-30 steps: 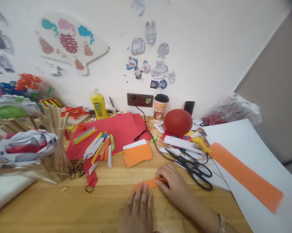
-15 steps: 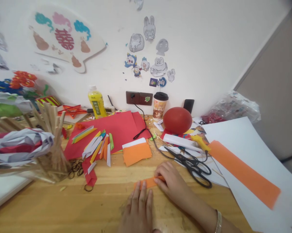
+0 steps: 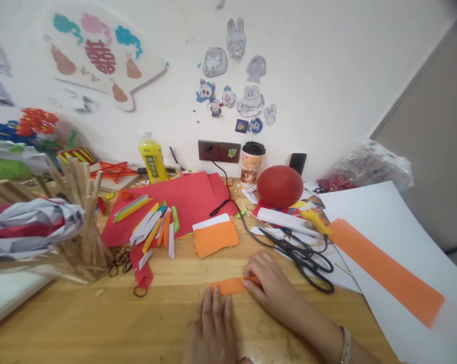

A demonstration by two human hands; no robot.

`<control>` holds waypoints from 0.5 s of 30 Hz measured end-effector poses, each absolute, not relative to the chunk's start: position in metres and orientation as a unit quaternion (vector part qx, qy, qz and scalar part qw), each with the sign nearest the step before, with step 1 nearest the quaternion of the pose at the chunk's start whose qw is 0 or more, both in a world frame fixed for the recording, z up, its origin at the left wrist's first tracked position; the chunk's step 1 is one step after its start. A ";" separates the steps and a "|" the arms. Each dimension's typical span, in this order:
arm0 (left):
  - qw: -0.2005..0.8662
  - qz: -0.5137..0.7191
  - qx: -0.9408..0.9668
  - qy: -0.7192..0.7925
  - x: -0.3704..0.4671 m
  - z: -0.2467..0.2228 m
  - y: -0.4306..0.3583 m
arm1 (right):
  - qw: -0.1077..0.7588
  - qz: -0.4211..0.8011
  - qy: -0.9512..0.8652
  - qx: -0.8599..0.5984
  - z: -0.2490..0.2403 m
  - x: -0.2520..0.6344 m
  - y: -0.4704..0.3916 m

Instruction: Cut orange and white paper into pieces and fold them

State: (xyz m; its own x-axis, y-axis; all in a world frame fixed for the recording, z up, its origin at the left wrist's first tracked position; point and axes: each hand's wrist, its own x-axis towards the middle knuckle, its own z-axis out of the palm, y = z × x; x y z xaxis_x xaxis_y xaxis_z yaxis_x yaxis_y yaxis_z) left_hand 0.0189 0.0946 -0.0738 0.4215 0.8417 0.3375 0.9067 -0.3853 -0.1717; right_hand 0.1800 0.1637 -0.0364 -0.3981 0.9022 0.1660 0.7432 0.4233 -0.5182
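A narrow folded strip of orange paper [image 3: 230, 286] lies on the wooden table in front of me. My left hand [image 3: 213, 321] rests flat with its fingers stretched out, the fingertips at the strip's near left edge. At the strip's right end, my right hand [image 3: 264, 283] has thumb and fingers pinched on the paper. Beyond the strip is a small stack of orange and white paper pieces [image 3: 216, 237]. Black-handled scissors [image 3: 298, 258] lie to the right of my right hand.
A red balloon [image 3: 280, 186], a lidded cup [image 3: 251, 164] and a yellow glue gun [image 3: 315, 221] with a cord are at the back right. White sheets with a long orange strip [image 3: 387, 273] cover the right. Folded paper pieces [image 3: 156, 227] and bundled sticks [image 3: 80, 217] stand left.
My left hand has slid slightly left and back toward me, uncovering more of the orange strip. My right hand still pinches its right end. The view has shifted a little.
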 end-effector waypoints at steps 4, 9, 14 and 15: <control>0.172 -0.093 -0.821 -0.536 0.019 -0.071 0.095 | 0.226 0.195 -0.801 -0.520 -0.036 0.180 0.164; 0.155 -0.089 -0.823 -0.540 0.020 -0.070 0.095 | 0.247 0.253 -0.756 -0.551 -0.039 0.183 0.165; 0.149 -0.086 -0.824 -0.541 0.020 -0.069 0.095 | 0.267 0.284 -0.750 -0.535 -0.040 0.184 0.166; 0.149 -0.085 -0.823 -0.541 0.020 -0.068 0.095 | 0.267 0.288 -0.748 -0.535 -0.040 0.183 0.166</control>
State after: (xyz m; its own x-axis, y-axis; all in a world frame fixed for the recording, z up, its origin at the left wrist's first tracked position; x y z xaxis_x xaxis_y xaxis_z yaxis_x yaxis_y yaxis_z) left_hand 0.0202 0.0946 -0.0684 0.4002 0.8653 0.3018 0.9162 -0.3705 -0.1527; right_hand 0.1834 0.1664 -0.0401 -0.2862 0.9538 0.0913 0.6463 0.2625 -0.7165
